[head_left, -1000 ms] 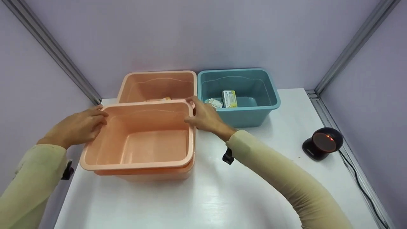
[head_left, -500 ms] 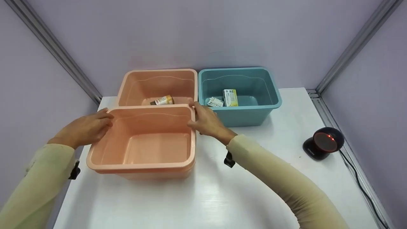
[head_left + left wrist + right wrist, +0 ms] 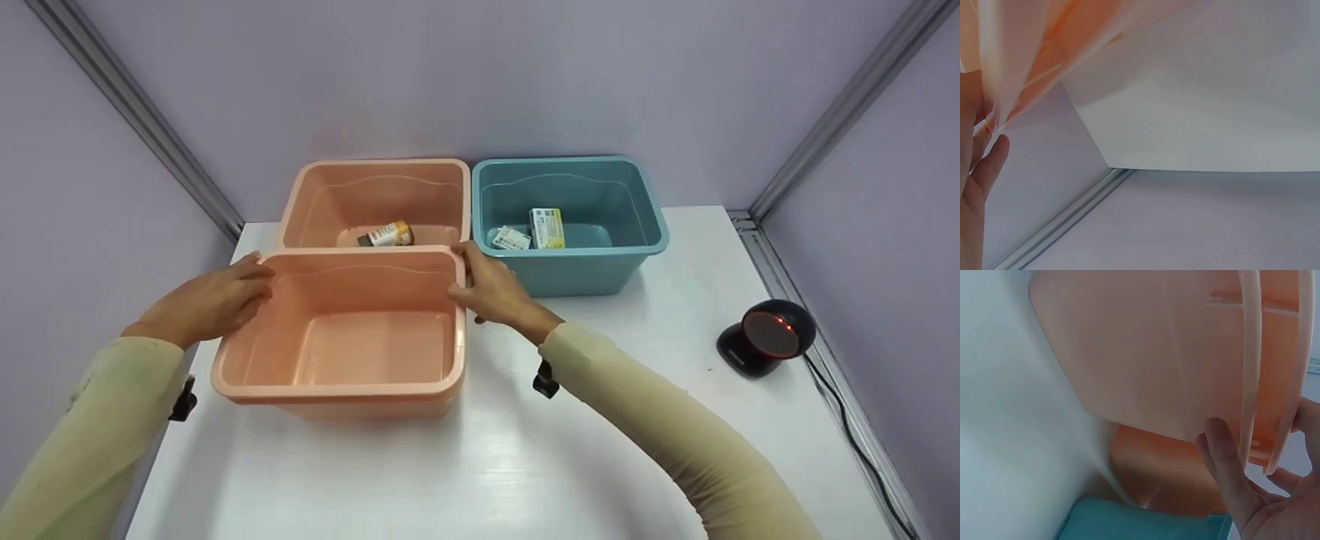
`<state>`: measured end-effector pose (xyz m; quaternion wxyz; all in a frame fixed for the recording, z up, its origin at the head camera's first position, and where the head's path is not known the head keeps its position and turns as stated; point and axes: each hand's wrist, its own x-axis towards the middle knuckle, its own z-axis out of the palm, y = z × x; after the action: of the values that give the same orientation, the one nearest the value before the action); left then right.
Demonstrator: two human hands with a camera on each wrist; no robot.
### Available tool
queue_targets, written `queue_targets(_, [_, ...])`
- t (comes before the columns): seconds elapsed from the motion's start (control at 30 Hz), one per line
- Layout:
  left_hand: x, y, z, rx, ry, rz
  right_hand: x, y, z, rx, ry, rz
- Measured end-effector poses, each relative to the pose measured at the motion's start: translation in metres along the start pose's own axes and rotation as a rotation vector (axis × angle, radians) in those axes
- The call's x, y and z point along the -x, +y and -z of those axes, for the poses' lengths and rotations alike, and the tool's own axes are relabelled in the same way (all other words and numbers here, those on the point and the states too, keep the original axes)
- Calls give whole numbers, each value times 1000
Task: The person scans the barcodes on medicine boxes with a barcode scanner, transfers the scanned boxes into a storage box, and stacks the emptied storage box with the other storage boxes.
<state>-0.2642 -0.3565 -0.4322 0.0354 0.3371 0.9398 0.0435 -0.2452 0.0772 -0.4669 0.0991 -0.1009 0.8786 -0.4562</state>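
Note:
A peach plastic bin (image 3: 375, 349) sits nested inside a second peach bin (image 3: 364, 409) at the table's left. In the right wrist view the two rims stand close together, a narrow gap between them. My left hand (image 3: 214, 301) holds the upper bin's rim near the far left corner. At the far right corner my right hand (image 3: 496, 289) grips the rim, thumb over the inner side and fingers outside. The right wrist view shows those fingers along the outer wall (image 3: 1129, 354) of the lower bin. The upper bin's floor is bare.
Behind stands another peach bin (image 3: 382, 196) with a small labelled bottle (image 3: 388, 234). The teal bin (image 3: 577, 274) beside it holds a yellow-white box (image 3: 547, 228) and a smaller white box (image 3: 511, 238). A black scanner (image 3: 772, 334) with a cable stands at right.
The upper bin has gone down into the lower one, shifting slightly right and narrowing the gap between rims. Both hands moved with it. The bottle behind has come into sight.

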Motion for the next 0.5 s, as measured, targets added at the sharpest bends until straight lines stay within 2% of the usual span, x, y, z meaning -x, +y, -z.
queue_targets(0.33, [0,-3,5,-14,-33,34,-2,8,4,108,-36,98])
queue_targets(0.5, [-1,1,12,-23,24,28,1,15,18,59,-34,98])
